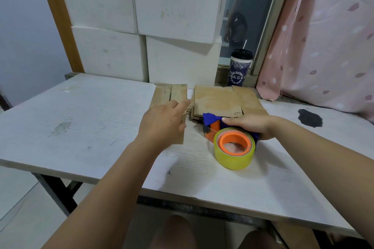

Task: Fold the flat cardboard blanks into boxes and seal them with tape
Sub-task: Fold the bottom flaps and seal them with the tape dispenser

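1. The left forearm (121, 168) stretches diagonally forward from the lower left, bare, over the tabletop (81, 117).
2. The left hand (164, 121) is palm down with its fingers loosely extended, the index finger pointing ahead. It grasps nothing.
3. The right forearm (323, 147) comes in low from the right.
4. The right hand (251, 125) curls around a tape dispenser (232, 141), thumb laid along its top.
5. Bare knees (178, 232) show below the near edge.
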The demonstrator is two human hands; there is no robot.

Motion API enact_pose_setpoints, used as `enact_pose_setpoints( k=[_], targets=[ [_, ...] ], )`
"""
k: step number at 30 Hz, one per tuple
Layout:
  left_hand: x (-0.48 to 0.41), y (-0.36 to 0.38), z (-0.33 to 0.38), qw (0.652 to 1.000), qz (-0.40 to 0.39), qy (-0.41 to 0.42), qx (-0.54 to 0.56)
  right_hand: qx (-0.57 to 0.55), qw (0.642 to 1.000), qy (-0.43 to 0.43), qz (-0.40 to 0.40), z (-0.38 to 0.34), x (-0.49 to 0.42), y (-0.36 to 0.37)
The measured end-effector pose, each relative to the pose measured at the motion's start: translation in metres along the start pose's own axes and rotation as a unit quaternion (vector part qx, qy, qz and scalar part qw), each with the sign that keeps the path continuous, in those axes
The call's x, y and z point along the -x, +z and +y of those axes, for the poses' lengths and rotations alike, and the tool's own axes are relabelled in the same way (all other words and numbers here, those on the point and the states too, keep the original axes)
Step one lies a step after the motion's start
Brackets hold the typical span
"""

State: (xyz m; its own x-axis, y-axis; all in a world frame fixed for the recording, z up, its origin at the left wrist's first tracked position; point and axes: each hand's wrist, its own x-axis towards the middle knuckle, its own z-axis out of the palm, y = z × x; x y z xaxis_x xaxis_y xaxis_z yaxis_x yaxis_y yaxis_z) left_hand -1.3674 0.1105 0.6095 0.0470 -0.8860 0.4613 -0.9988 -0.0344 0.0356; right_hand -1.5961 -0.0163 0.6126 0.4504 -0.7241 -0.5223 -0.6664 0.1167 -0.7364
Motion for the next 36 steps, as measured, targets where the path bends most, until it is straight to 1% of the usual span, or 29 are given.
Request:
enact_pose_setpoints(
  k=[2,3,5,6,8,10,11,12,13,14,15,17,18,21,22,24,26,28,30,31,34,36],
  targets=[
    [0.003,0.002,0.001,1.000,0.003,-0.005,0.003,-0.005,1.000,-0.019,0.020,0.004,-0.001,0.003],
    [0.003,0.002,0.002,1.000,0.005,-0.008,0.005,0.014,0.999,-0.029,0.037,0.005,-0.001,0.005],
    [0.003,0.002,0.003,1.000,0.010,-0.016,0.006,0.121,0.989,-0.051,0.073,0.002,-0.001,0.007],
    [0.002,0.002,0.004,1.000,0.010,-0.021,0.007,0.181,0.978,-0.059,0.086,-0.001,0.000,0.009],
    [0.001,0.002,0.004,0.999,0.012,-0.028,0.009,0.268,0.954,-0.060,0.119,-0.008,0.001,0.014],
    [0.001,0.003,0.003,0.999,0.016,-0.028,0.022,0.340,0.920,-0.079,0.178,-0.016,0.004,0.021],
    [0.002,0.004,0.002,0.999,0.018,-0.027,0.035,0.365,0.898,-0.110,0.219,-0.020,0.004,0.027],
    [0.002,0.004,0.000,0.998,0.019,-0.024,0.053,0.363,0.879,-0.157,0.267,-0.024,0.005,0.034],
    [0.002,0.005,-0.002,0.997,0.023,-0.016,0.069,0.337,0.864,-0.216,0.306,-0.030,0.007,0.043],
    [0.002,0.005,-0.004,0.996,0.032,-0.001,0.079,0.304,0.850,-0.282,0.325,-0.036,0.009,0.052],
    [0.003,0.006,-0.005,0.995,0.042,0.018,0.086,0.281,0.836,-0.340,0.326,-0.043,0.011,0.062],
    [0.005,0.005,-0.006,0.990,0.053,0.036,0.122,0.275,0.818,-0.406,0.300,-0.053,0.010,0.078],
    [0.007,0.004,-0.006,0.987,0.052,0.039,0.149,0.275,0.819,-0.416,0.285,-0.056,0.009,0.085],
    [0.013,-0.002,-0.013,0.975,0.059,0.028,0.210,0.272,0.837,-0.399,0.258,-0.057,0.008,0.092],
    [0.015,-0.004,-0.020,0.977,0.065,0.016,0.201,0.279,0.834,-0.398,0.260,-0.057,0.007,0.093],
    [0.018,-0.008,-0.035,0.988,0.078,0.001,0.134,0.302,0.823,-0.399,0.267,-0.056,0.006,0.092],
    [0.021,-0.012,-0.045,0.993,0.085,0.022,0.083,0.317,0.813,-0.407,0.269,-0.058,0.005,0.092],
    [0.026,-0.013,-0.047,0.990,0.109,0.063,0.071,0.324,0.810,-0.408,0.271,-0.060,0.004,0.092],
    [0.029,-0.010,-0.044,0.984,0.146,0.087,0.056,0.323,0.811,-0.405,0.271,-0.063,0.004,0.092],
    [0.031,-0.008,-0.043,0.982,0.160,0.089,0.050,0.325,0.812,-0.402,0.271,-0.064,0.004,0.092],
    [0.032,-0.001,-0.042,0.979,0.191,0.064,0.040,0.341,0.808,-0.399,0.269,-0.063,0.005,0.093],
    [0.032,0.001,-0.043,0.976,0.203,0.068,0.034,0.356,0.802,-0.402,0.263,-0.062,0.005,0.092]
  ],
)
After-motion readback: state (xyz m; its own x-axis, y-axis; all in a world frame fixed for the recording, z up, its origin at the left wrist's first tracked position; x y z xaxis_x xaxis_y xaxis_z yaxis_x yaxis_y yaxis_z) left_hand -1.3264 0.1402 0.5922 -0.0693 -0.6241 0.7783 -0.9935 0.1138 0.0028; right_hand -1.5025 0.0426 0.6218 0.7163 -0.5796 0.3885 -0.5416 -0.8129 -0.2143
